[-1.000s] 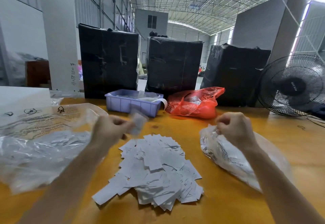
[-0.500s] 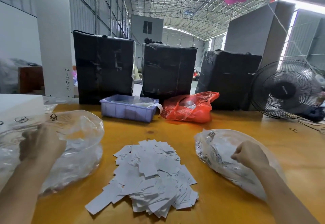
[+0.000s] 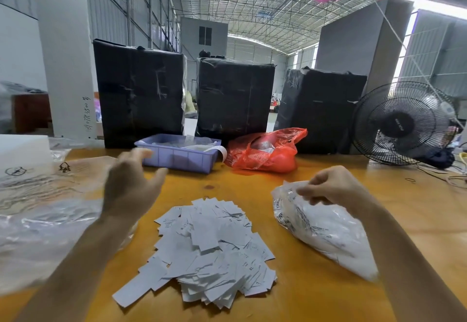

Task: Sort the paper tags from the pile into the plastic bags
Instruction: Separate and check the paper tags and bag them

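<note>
Right away you see a shiny orange wooden desk point(image 3: 328, 296) in a big hall with a metal roof. At the far edge stand three tall black wrapped boxes point(image 3: 139, 94). In front of them sit a purple tray point(image 3: 182, 157) and a red bag point(image 3: 265, 152). A black fan point(image 3: 401, 123) stands far right.

The pile of paper tags point(image 3: 209, 253) lies in the near middle of the desk, between the two arms. The tags are small white slips with tiny black print, heaped loosely on top of each other. The pile is longer than it is wide. It runs from the near left corner, where one long slip sticks out, up to the far right.

A clear plastic bag on the left point(image 3: 38, 220) lies flat and wide, blurry in places. A clear plastic bag on the right point(image 3: 326, 230) holds white tags and runs from far left to near right.

The left hand point(image 3: 129, 185) floats over the desk beside the left bag with fingers spread, holding nothing. The right hand point(image 3: 333, 185) pinches the top edge of the right bag.
</note>
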A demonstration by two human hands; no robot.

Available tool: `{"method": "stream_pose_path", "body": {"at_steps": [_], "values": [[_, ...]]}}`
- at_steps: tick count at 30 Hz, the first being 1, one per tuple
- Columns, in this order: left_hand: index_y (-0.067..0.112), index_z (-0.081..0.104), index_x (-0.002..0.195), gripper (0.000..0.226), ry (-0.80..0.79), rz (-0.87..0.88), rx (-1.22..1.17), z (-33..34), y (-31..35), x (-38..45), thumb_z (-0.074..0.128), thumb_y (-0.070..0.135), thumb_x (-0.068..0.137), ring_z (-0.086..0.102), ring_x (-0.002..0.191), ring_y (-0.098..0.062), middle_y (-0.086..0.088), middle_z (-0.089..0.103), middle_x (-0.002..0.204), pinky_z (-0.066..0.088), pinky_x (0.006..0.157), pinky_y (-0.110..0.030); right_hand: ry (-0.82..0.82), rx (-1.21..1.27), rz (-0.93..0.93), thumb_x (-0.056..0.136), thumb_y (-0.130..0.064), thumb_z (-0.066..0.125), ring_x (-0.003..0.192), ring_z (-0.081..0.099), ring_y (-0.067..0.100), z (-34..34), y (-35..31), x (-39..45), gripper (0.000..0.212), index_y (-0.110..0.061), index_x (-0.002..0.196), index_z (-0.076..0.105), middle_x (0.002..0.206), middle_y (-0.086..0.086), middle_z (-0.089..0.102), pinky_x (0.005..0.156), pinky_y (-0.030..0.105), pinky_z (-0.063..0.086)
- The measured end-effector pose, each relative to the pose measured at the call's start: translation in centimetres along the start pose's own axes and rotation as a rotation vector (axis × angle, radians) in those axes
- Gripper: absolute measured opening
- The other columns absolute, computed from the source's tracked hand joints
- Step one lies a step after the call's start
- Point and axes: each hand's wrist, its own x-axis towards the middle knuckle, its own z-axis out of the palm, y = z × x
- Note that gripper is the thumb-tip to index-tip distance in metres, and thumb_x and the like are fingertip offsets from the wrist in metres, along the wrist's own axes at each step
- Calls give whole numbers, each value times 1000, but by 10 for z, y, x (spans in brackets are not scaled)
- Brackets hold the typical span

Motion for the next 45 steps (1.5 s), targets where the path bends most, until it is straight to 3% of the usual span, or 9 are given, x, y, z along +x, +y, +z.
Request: {"method": "stream_pose_path", "body": {"at_steps": [4,8,11,16,21,32,37,41,45], "values": [[21,62,104,78,-564,-106,-660,20,34,-24,66,79,52,68,87,-11,9,70,96,52,65,-16,-323,231,-126,55,-32,81,58,65,10,35,-37,-17,27,-10,69,71,67,5,72,51,16,48],[16,62,114,80,-887,-214,-832,48,34,-44,77,61,50,70,90,-17,-3,73,99,57,77,-31,-419,189,-180,71,-19,81,52,61,8,86,-38,-21,17,-12,63,67,61,6,68,49,17,44],[15,67,107,59,-809,-237,-756,59,21,-49,83,33,52,70,89,-21,-10,73,95,56,85,-35,-423,282,-149,82,-22,72,49,60,8,110,-29,-19,22,-10,66,64,54,2,63,47,16,43],[10,73,68,17,-636,-319,-682,69,-2,-48,84,21,64,65,64,-5,-4,71,66,49,62,-16,-398,321,-136,94,-23,57,56,64,15,124,-20,-13,27,-2,80,67,67,7,70,54,22,51],[1,68,73,18,-439,-566,-812,77,-15,-49,82,9,67,63,63,-18,-11,68,67,48,61,-26,-140,-342,-344,89,-30,62,81,57,23,144,4,-4,25,-5,85,65,88,7,66,69,31,41],[6,62,85,30,-396,-659,-904,79,-10,-54,81,-4,65,55,41,-5,-1,66,55,42,48,-19,-197,-670,-526,89,-54,51,112,45,17,153,20,-3,41,-17,95,68,116,0,54,87,32,39],[6,67,84,25,-428,-701,-986,78,-9,-55,79,-6,65,46,41,-8,-1,60,57,39,44,-19,-70,-707,-612,99,-35,38,89,52,14,154,23,-7,39,-14,82,66,98,-3,59,72,30,27],[6,70,75,14,-450,-700,-1024,77,-7,-56,79,0,67,46,40,-7,0,59,55,38,39,-16,13,-444,-462,89,-16,47,58,39,19,151,20,-6,27,-5,65,52,65,5,50,58,32,28],[9,71,79,18,-441,-732,-1005,76,-3,-55,80,21,69,53,45,-5,3,69,63,44,45,-16,101,-208,-407,88,-8,52,53,42,20,140,12,-5,22,3,69,57,60,14,55,51,34,29]]}}
